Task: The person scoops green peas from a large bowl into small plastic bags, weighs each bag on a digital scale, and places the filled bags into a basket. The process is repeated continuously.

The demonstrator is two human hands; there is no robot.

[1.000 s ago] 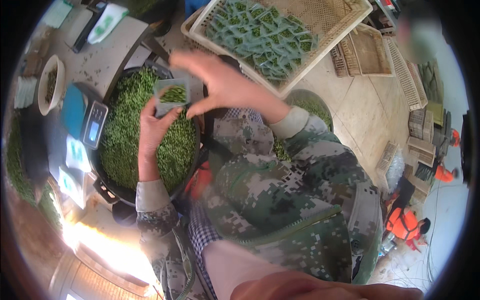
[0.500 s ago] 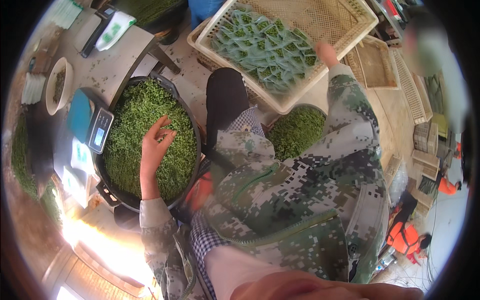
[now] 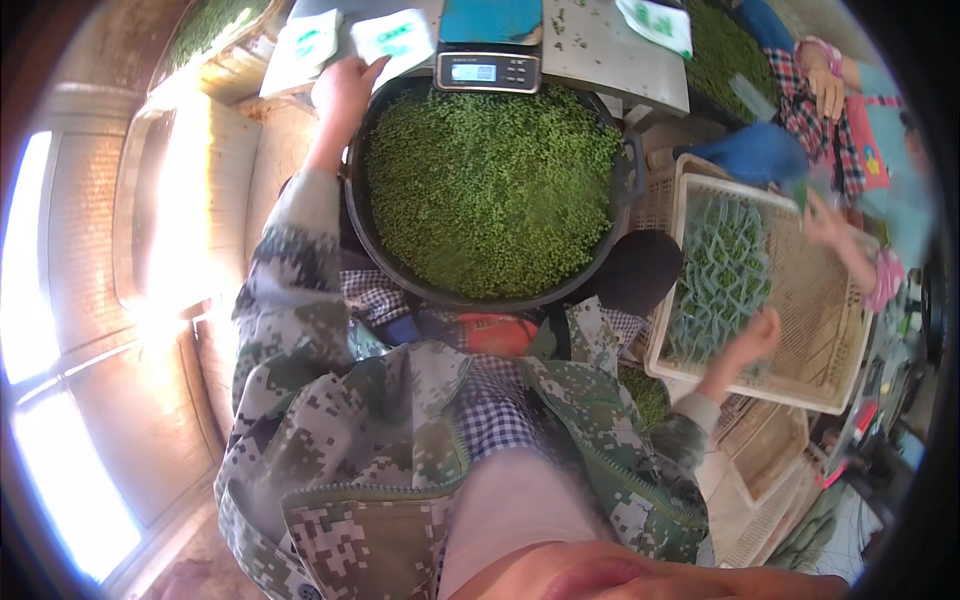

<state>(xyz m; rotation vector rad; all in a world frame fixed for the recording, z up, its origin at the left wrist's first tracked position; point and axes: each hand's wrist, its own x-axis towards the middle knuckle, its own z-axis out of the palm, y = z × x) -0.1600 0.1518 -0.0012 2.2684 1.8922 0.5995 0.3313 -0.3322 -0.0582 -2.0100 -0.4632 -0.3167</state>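
My left hand reaches to the table, thumb stretched out against the lower edge of a flat white plastic bag with green print. Its fingers are apart and grip nothing that I can see. Over the pale plastic crate, my right hand is beside rows of clear packets filled with small green berries or peppercorns. Its fingers look curled but are blurred, and whether anything is in them is hidden. Between my knees stands a big black tub full of loose green berries.
A digital scale with a blue platform stands at the table's near edge. More bags lie left of it. Across the crate a co-worker's hand holds a small green packet. Another crate lies on the floor.
My view has turned left, toward the tub and table. My left hand has gone from above the berries to the plastic bags. My right hand stays by the crate's packets; a co-worker now shows.
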